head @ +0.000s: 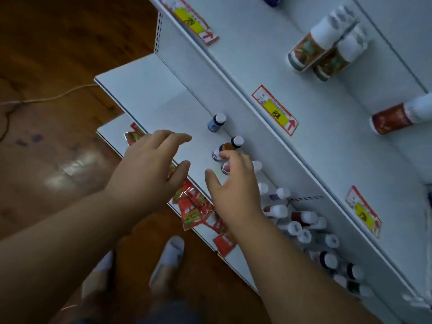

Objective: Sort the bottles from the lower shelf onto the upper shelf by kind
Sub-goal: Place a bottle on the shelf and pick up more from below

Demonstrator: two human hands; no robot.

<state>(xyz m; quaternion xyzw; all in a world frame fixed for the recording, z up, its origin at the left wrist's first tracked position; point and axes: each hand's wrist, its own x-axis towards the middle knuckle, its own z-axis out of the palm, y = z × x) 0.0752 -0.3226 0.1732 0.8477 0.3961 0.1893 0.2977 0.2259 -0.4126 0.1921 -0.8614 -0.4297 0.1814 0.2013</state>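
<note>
Along the white metal shelf (149,90) where my hands worked, I saw a few small bottles standing near its back wall. A small blue bottle with a white cap (216,122) stood alone toward the shelf's left end. Further right, a small dark bottle with a white cap (236,141) stood against the back, with a small purple-labelled bottle (219,153) just in front of it.

My right hand (233,185) was over that group, its fingertips touching or closing on a small bottle with a purple label (225,168); I could not tell whether they had a firm hold. My left hand (152,169) hovered above the shelf's front edge with fingers spread and loose, holding nothing.

Toward the right end of the same shelf lay a crowded heap of small white-capped bottles (304,228), many tipped on their sides. On the lowest white shelf (112,132), red foil sachets (194,211) lay scattered along the front. Higher up, tall white-capped bottles with orange-brown labels (313,45) stood on a white upper shelf (257,43), whose front edge carried a red and yellow price tag (275,111).
</note>
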